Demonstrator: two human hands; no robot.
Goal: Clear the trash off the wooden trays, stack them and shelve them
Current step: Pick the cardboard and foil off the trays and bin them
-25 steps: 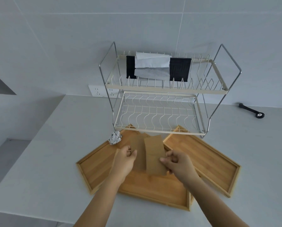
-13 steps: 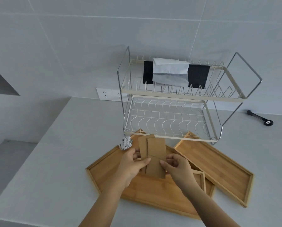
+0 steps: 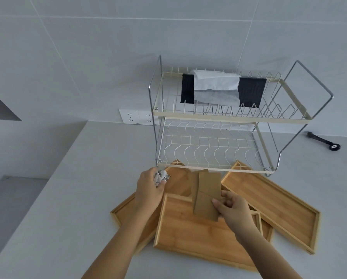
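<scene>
Over the trays, left hand [image 3: 148,190] grips foil ball [image 3: 161,177], right hand [image 3: 232,208] cardboard [image 3: 205,195]

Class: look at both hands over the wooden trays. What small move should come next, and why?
Probably lift the left hand away with the crumpled foil ball it is closing on. The right hand already holds the brown cardboard pieces, so that would leave the wooden trays clear for stacking.

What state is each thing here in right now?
Left hand: closed on the crumpled foil ball.
Right hand: pinching the brown paper pieces.
Wooden trays: overlapping loosely, not stacked.
Dish rack: lower tier empty, cloths draped on top.
</scene>
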